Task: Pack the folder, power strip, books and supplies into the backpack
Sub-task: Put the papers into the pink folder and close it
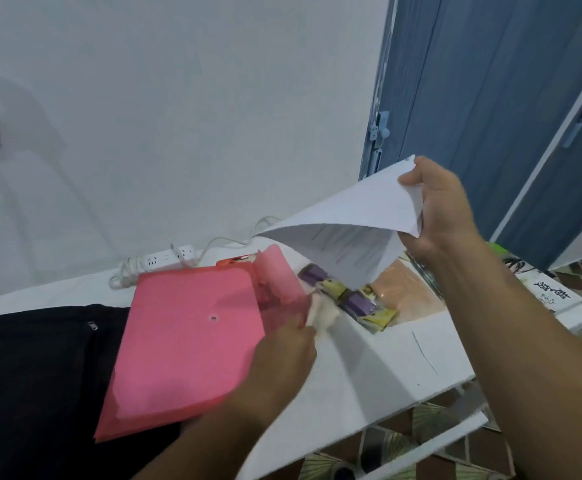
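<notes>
A pink folder lies partly on the black backpack, its flap standing open toward the right. My left hand holds the folder's open edge by the flap. My right hand grips a stack of white paper sheets, lifted in the air above the table. A white power strip with its coiled cord lies by the wall. Purple and yellow packets lie on the table under the sheets. A book with black calligraphy sits at the far right.
The white table ends at the right and near edges, with patterned floor tiles below. A white wall stands behind the table. A blue door is at the right rear.
</notes>
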Demonstrator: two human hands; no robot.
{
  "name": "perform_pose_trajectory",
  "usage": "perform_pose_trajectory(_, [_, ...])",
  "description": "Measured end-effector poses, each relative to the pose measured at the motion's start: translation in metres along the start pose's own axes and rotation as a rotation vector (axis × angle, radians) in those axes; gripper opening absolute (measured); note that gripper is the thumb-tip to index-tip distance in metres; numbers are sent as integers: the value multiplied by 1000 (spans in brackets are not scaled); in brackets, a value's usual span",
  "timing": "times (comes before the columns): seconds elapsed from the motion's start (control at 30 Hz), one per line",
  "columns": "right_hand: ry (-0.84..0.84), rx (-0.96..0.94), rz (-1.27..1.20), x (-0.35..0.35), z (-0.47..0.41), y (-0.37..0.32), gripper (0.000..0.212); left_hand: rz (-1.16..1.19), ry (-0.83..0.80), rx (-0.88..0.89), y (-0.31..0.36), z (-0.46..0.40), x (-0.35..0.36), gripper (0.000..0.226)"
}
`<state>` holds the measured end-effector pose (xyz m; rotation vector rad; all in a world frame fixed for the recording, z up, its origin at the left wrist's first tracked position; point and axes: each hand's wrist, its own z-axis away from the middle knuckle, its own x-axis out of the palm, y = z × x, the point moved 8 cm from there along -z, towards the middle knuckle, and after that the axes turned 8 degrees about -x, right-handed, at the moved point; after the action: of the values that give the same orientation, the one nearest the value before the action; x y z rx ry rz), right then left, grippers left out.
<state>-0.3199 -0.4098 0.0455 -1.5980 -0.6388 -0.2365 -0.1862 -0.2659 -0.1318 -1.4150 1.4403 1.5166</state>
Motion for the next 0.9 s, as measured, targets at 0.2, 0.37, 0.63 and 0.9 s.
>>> perform_pose_trajectory(0.2, [-167,49,-19,15,15,28,24,260,-447,60,-2,8,36,38])
perform_pose_trajectory(0.37, [-250,308,91,-1,26,106,29,1491,-348,-620,-84,1,13,29])
perform_pose_trajectory(0.63, [-457,718,649,-56,15,217,38,1549,-98,-872,-140,-7,-1,30])
perform_pose_trajectory(0.9, [-565,472,811,-17,-45,195,9,1295,41,-824,-133,-26,-2,36])
